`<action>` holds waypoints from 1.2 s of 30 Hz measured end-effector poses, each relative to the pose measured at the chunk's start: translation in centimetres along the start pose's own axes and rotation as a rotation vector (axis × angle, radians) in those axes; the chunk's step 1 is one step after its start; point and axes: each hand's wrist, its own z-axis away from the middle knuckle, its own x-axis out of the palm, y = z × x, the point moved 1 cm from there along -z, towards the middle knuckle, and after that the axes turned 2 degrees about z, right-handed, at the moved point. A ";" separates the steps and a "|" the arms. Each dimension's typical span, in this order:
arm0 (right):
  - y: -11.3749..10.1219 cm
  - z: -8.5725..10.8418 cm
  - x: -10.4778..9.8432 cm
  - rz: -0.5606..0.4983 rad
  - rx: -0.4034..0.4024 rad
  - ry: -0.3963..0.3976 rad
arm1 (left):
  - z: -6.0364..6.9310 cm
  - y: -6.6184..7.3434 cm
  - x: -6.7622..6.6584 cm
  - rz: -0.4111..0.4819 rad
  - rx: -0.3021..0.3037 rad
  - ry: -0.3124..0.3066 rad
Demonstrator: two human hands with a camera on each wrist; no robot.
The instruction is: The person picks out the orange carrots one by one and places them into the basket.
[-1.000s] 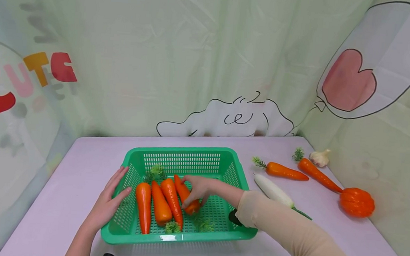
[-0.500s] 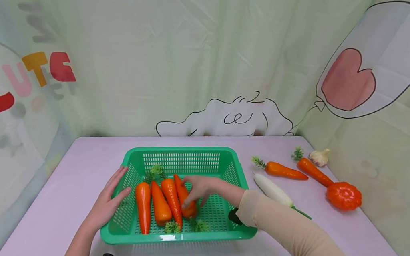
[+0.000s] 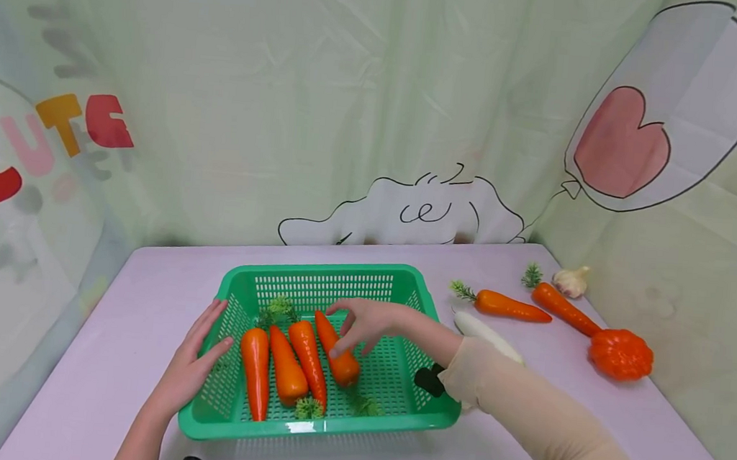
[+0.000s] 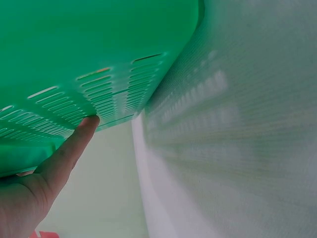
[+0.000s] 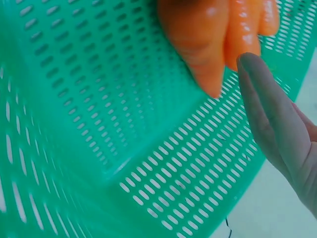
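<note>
A green plastic basket [image 3: 385, 425] stands on the table with several orange carrots lying side by side in it, green tops at their ends. My left hand [image 3: 183, 371] touches the basket's left side with straight fingers; a finger [image 4: 74, 146] lies against the slotted wall in the left wrist view. Over the rightmost carrot [image 3: 344, 369] hovers my right hand [image 3: 369, 324], thumb and fingers spread apart. In the right wrist view the fingers [image 5: 262, 94] extend beside the carrot [image 5: 193, 44] and grip nothing.
Right of the basket lie a carrot [image 3: 512, 307], a white radish [image 3: 484, 333] partly behind my right sleeve [image 3: 524, 401], a second carrot [image 3: 564, 307], a garlic bulb [image 3: 571, 281] and a ribbed orange-red pumpkin [image 3: 621, 355]. A printed curtain [image 3: 255, 105] closes off the back.
My right hand has let go of the rightmost carrot and lifted slightly up and right; the carrot lies in the basket. The pumpkin shifted left earlier. My left hand stays put.
</note>
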 end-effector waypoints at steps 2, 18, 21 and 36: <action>-0.2 0.4 -0.3 -0.008 -0.016 0.010 | 0.0 0.1 0.0 -0.002 -0.002 -0.003; 0.6 4.3 -3.6 0.027 -0.182 0.136 | 0.0 -0.5 0.1 0.007 0.002 0.004; 0.9 5.2 -4.3 0.008 -0.205 0.137 | -0.1 -0.6 0.1 0.002 0.004 0.006; 4.5 8.5 -7.0 -0.050 -0.343 0.194 | -0.1 -0.4 0.0 0.009 -0.004 0.005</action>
